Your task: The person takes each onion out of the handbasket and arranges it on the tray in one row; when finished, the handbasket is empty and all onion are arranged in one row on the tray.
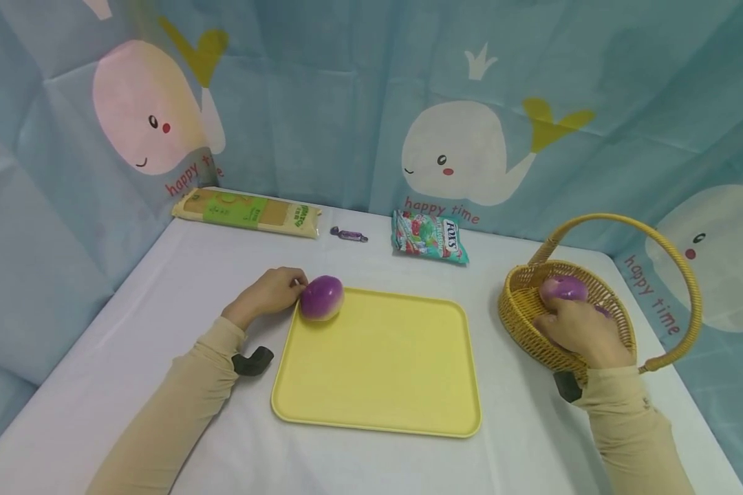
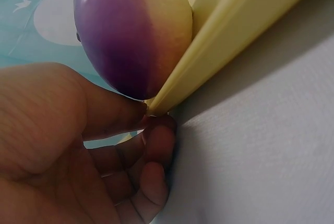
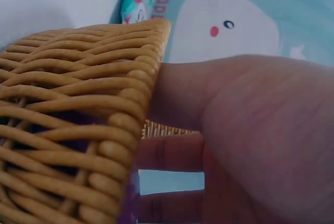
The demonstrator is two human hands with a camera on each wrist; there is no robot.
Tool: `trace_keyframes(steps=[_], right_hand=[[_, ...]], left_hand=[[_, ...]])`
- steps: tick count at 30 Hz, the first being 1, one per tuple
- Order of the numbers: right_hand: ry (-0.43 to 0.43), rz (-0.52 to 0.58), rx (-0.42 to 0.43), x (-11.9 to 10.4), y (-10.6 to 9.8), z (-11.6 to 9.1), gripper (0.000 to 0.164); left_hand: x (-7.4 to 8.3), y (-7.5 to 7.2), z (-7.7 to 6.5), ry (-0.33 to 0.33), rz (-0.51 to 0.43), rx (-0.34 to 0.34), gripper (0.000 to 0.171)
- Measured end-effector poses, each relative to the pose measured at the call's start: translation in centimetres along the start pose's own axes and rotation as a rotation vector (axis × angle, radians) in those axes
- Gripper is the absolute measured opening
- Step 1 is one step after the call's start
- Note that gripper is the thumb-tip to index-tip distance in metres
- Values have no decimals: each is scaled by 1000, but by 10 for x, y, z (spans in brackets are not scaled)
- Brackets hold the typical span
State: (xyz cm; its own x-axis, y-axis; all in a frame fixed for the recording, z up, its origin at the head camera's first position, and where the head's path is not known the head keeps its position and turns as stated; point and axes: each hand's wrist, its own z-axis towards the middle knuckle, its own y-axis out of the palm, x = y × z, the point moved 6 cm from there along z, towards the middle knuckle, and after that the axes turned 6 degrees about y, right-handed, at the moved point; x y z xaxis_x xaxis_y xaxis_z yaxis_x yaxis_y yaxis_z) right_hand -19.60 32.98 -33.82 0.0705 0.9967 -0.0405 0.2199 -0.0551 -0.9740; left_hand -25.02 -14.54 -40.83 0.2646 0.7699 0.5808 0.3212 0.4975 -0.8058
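Observation:
A glossy round vegetable, purple fading to cream [image 1: 322, 298], lies in the far left corner of a yellow tray [image 1: 380, 364]. My left hand [image 1: 272, 292] pinches the tray's rim at that corner; in the left wrist view the thumb [image 2: 115, 110] is on the rim just below the vegetable, other fingers curled beneath. My right hand [image 1: 578, 328] reaches down into a wicker basket [image 1: 532, 337], where another purple vegetable [image 1: 563, 287] and part of one more show. The basket wall [image 3: 83, 104] hides the right fingertips, so their hold is unclear.
The basket's tall arched handle [image 1: 681, 275] rises to the right of my right hand. Along the back lie a long yellow-green packet [image 1: 248, 210], a small purple wrapped candy [image 1: 349, 235] and a teal candy bag [image 1: 430, 237]. A whale-print curtain [image 1: 322, 103] stands behind the table.

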Motion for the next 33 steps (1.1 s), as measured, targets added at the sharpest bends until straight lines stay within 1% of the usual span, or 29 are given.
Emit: trace_keyframes(steps=[4,6,7,8,10,12,13,14,16,17,19,21,23,25,27,29,31,33], right_hand=[[-38,50,-14,-1,2,1,22],[-37,63,-9,-2,0,2,23],[-29,70,18,-2,-4,1,22],[-30,73,68,-4,-10,0,22],[-24,86,179,-10,-23,-5,25],[-28,115,296,-23,-39,-13,32],[-48,134,355,-33,-46,-17,35],[-82,150,396,-45,-51,-20,39],[-162,188,431,-73,-56,-24,46],[-216,204,449,-88,-56,-25,48],[-341,220,474,-118,-53,-26,49],[-454,217,477,-145,-43,-26,51],[-554,203,483,-168,-31,-28,51],[-628,185,472,-187,-15,-29,50],[-679,167,455,-202,0,-29,48],[-709,149,423,-212,14,-29,46],[-729,126,399,-219,26,-28,45],[-729,105,379,-221,35,-26,45]], left_hand=[[1,-1,0,-1,-3,5,22],[2,-1,1,0,-1,2,22],[2,-1,1,2,0,1,22],[2,-1,1,2,2,-1,22],[3,-1,2,4,6,-3,22],[3,-2,1,5,11,-2,22],[3,-3,1,1,13,1,22],[3,-4,1,-1,15,4,22],[3,-5,0,0,16,7,22],[3,-5,0,3,18,9,22],[3,-5,0,4,19,9,22],[3,-4,-1,5,18,8,22],[2,-3,-1,3,15,5,22],[2,-2,-1,5,12,2,22],[2,-1,-1,5,9,2,22],[2,-1,-1,6,9,2,22],[2,-1,-1,6,7,1,22],[2,-2,-2,8,6,3,22]])
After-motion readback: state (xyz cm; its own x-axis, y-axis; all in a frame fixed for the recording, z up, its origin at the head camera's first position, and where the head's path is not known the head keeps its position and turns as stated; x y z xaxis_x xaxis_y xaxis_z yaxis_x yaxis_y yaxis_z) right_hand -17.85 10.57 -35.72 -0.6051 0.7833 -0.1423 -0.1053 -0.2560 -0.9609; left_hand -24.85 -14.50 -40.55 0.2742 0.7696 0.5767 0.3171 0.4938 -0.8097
